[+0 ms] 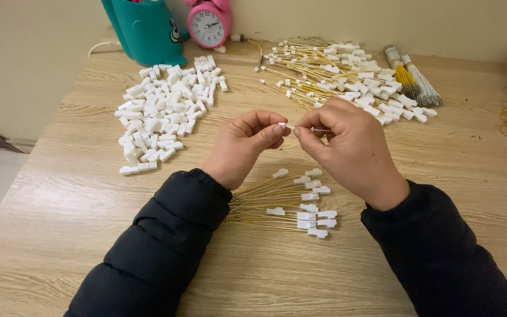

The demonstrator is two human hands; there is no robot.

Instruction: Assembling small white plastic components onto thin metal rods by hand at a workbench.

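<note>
My left hand point(244, 145) and my right hand point(350, 147) meet above the middle of a wooden table point(66, 199). Between their fingertips they pinch a small white plastic connector point(283, 125) and a thin wire point(318, 130); the left fingers are on the connector, the right fingers on the wire. Below the hands lies a small fan of yellow wires with white connectors point(300, 205) on their ends. Both arms wear black padded sleeves.
A heap of loose white connectors point(162, 111) lies at the left. A large pile of yellow wires with connectors point(347, 73) and two tied wire bundles point(412, 76) lie at the back right. A teal container point(145, 29) and a pink alarm clock point(209, 23) stand at the back.
</note>
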